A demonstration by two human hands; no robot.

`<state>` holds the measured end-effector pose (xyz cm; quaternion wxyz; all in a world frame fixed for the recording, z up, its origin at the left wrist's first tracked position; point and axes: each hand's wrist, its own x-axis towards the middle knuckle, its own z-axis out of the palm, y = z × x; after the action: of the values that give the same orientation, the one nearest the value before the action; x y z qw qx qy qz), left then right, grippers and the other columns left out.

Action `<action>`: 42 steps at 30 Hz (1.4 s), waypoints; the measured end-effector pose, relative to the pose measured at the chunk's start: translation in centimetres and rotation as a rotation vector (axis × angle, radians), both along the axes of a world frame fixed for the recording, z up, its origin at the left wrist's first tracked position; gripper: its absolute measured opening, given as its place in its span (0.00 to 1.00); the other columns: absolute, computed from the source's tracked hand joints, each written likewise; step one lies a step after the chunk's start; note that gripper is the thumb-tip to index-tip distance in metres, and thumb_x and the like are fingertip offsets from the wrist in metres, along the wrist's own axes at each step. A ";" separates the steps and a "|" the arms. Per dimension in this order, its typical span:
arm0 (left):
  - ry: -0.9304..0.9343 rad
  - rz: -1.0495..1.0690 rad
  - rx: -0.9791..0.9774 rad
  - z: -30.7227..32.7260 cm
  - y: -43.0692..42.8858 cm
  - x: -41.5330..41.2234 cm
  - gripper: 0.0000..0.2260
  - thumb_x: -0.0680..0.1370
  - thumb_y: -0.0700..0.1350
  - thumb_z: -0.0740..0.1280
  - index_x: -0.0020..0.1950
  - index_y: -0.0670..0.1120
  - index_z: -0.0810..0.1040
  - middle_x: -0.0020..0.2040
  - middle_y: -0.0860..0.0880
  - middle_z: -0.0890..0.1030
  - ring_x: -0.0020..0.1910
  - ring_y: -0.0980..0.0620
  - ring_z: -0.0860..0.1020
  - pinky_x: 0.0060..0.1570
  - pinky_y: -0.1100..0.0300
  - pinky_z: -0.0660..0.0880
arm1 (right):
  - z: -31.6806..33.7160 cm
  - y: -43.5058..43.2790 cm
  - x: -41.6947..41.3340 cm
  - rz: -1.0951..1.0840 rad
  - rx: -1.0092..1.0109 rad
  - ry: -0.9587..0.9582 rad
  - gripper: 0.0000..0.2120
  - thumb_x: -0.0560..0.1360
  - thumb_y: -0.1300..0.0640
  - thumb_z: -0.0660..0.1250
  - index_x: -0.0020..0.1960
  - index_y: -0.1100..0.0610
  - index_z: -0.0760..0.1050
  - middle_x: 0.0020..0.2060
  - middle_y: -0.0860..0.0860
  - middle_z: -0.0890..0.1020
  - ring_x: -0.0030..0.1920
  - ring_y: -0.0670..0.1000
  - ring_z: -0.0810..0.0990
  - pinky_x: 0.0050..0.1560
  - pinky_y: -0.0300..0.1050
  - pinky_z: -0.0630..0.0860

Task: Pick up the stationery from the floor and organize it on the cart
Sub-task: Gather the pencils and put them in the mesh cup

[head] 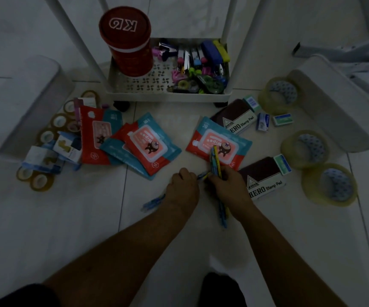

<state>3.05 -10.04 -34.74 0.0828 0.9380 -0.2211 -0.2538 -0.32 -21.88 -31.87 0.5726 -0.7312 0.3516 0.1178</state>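
Note:
My right hand [227, 189] grips a bundle of blue and yellow pens [215, 162] that stick up over a wipes pack and down past my wrist. My left hand [182, 188] pinches one more blue and yellow pen [202, 175] and holds its tip against the bundle. Another blue pen [153, 201] lies on the floor by my left wrist. The white cart's bottom tray [121, 90] stands ahead, holding a red KG cylinder tin [126, 41] and a heap of staplers, clips and correction tapes [197, 69].
Wipes packs [143, 144] lie on the tiled floor, with small tape rolls and boxed items [53, 138] at the left. Two stamp pad boxes [265, 180], staple boxes [263, 121] and three wide clear tape rolls [329, 185] lie at the right. White lidded bins flank both sides.

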 end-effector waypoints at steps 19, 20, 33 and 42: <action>-0.058 0.914 -1.365 25.2 5.0 9.6 0.23 0.76 0.56 0.63 0.24 0.51 0.62 0.21 0.49 0.58 0.17 0.53 0.56 0.22 0.62 0.56 | 21.2 4.8 10.5 -0.222 0.803 -0.500 0.19 0.73 0.45 0.63 0.32 0.52 0.59 0.24 0.49 0.52 0.21 0.45 0.50 0.24 0.35 0.52; -0.070 0.910 -1.434 26.9 5.2 10.1 0.24 0.77 0.56 0.62 0.24 0.50 0.60 0.21 0.49 0.57 0.18 0.52 0.54 0.22 0.62 0.55 | 23.1 5.2 11.4 -0.220 0.805 -0.565 0.18 0.73 0.44 0.63 0.32 0.51 0.60 0.24 0.49 0.52 0.21 0.46 0.50 0.23 0.35 0.52; -0.375 0.917 -1.891 35.3 9.0 16.5 0.16 0.83 0.53 0.52 0.40 0.46 0.65 0.24 0.54 0.69 0.22 0.56 0.68 0.25 0.60 0.69 | 36.8 8.2 25.7 -0.422 0.601 -1.273 0.09 0.84 0.53 0.53 0.50 0.58 0.65 0.27 0.50 0.69 0.26 0.48 0.71 0.29 0.42 0.71; -0.572 1.151 -1.749 36.2 10.6 18.6 0.10 0.83 0.55 0.48 0.54 0.55 0.67 0.37 0.54 0.81 0.39 0.62 0.79 0.40 0.62 0.73 | 32.3 9.6 27.9 -0.339 0.129 -1.236 0.08 0.83 0.52 0.53 0.49 0.51 0.68 0.36 0.47 0.74 0.36 0.38 0.76 0.39 0.30 0.72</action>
<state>21.63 0.53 1.45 0.7746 0.5416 0.1365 0.2966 27.59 -12.32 0.46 0.7230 -0.5627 0.0597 -0.3964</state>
